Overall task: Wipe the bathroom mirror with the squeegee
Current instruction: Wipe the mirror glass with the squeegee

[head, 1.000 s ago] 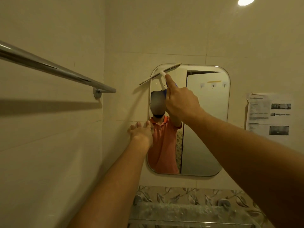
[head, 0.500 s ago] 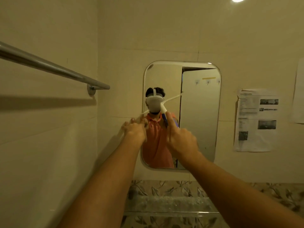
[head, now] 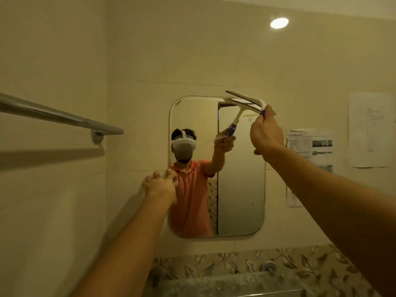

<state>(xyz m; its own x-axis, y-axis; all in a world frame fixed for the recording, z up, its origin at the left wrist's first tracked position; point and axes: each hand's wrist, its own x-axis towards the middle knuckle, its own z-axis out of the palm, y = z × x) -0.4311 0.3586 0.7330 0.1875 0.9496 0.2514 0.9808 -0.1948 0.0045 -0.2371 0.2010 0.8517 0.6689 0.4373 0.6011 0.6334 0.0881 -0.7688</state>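
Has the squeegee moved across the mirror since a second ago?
Yes. The squeegee in the right hand went from the mirror's top left corner down its left side, then to its top right corner.

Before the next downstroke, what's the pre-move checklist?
1. Grip: right hand holds squeegee by its handle: ok.
2. Start point: squeegee at top right corner of mirror: ok.
3. Squeegee level with mirror's top edge: not ok, tilted.
4. Rubber edge flat on the glass: cannot tell.
5. Path below clear: left hand is at mirror's left edge: ok.
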